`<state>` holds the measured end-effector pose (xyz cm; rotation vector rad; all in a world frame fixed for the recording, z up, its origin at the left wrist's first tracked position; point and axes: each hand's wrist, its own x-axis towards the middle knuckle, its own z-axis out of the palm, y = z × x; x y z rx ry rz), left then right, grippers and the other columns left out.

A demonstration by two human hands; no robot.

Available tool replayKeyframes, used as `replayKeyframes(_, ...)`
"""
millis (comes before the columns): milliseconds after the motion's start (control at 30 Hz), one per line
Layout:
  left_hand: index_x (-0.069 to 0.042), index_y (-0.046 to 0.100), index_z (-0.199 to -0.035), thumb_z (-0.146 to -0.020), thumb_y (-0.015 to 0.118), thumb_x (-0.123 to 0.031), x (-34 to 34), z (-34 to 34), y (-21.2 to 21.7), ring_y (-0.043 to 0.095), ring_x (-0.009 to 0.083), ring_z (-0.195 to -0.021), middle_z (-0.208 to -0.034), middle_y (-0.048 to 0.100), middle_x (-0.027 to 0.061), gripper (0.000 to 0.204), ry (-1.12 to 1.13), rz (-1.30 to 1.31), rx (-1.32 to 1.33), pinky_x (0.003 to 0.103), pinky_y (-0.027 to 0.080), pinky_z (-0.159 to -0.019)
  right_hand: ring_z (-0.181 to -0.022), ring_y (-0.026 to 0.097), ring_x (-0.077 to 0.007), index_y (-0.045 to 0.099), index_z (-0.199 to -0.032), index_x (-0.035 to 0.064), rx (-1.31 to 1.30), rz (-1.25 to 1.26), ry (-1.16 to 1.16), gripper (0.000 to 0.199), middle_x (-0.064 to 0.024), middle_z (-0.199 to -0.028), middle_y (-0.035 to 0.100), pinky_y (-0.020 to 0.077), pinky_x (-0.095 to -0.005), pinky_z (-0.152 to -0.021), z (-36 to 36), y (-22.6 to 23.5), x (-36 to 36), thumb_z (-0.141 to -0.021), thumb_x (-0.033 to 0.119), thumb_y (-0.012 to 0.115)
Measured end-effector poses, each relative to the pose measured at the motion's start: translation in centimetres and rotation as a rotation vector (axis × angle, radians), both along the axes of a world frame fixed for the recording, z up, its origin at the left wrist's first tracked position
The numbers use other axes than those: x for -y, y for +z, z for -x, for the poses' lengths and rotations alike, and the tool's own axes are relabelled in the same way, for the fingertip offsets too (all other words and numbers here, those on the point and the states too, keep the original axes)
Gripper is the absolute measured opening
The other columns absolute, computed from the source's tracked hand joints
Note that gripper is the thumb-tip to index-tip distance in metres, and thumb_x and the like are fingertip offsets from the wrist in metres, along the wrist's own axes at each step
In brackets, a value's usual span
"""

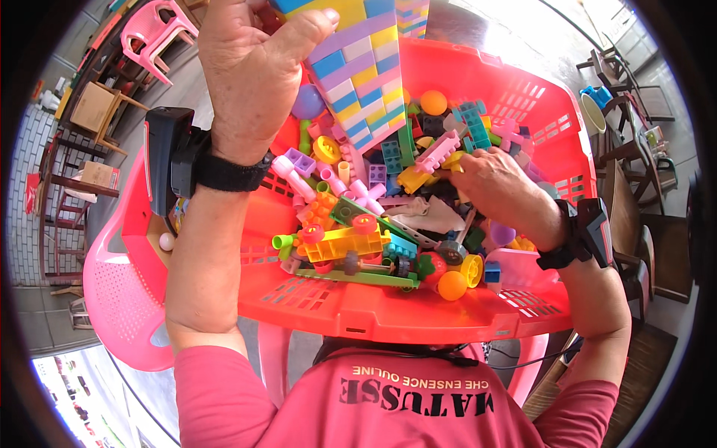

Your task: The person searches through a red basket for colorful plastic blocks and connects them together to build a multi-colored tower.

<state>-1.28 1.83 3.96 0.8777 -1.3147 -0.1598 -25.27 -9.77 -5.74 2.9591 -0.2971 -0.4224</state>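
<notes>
My left hand is raised over the far left part of a red plastic basket. It grips a tall structure of building blocks, stacked in blue, purple, yellow, white and teal rows, with its thumb along the near side. Low inside the basket, my right hand reaches into a heap of mixed toy pieces. Its fingers are bent beside a yellow piece, and whatever they hold is hidden. Close by lie a pink block and a teal block.
In the basket's near part lie a yellow wheeled toy piece, a green strip, and an orange ball. A pink chair with a red box stands at left. Another pink chair and wooden furniture are farther off.
</notes>
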Motion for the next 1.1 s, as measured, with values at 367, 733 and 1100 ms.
replayKeyframes(367,-0.005,0.042,-0.137,-0.083,0.061,0.003,0.2,-0.8,-0.8,0.060,0.0128,-0.103,-0.111,0.062,0.0058,0.058,-0.171,-0.052,-0.145,0.028,0.048,-0.094,-0.097,0.057,-0.0282,0.060,-0.103,0.0036,0.377,-0.356,0.326,0.030,-0.0113,-0.101,0.056,0.0512,-0.0367,-0.080,-3.5,-1.2,-2.3,-0.073,0.005,0.061)
replayKeyframes(733,-0.009,0.048,-0.134,-0.082,0.055,0.012,0.5,-0.9,-1.3,0.060,0.0081,-0.098,-0.109,0.062,0.0031,0.057,-0.030,-0.267,-0.006,0.024,0.050,-0.087,-0.090,0.060,-0.0267,0.063,-0.078,0.0041,0.375,-0.118,0.251,0.009,-0.0123,-0.098,0.054,0.0494,-0.0384,-0.072,-7.1,-3.9,-4.5,-0.075,0.012,0.061)
replayKeyframes(1100,-0.012,0.051,-0.132,-0.081,0.063,0.007,1.7,-2.3,-2.9,0.063,0.0166,-0.092,-0.109,0.063,0.0093,0.055,-0.096,-0.231,-0.105,0.028,0.053,-0.081,-0.086,0.062,-0.0242,0.065,-0.078,0.0083,0.376,-0.159,0.277,0.011,-0.0082,-0.093,0.057,0.0514,-0.0363,-0.063,-6.4,-6.7,-3.8,-0.072,0.018,0.066)
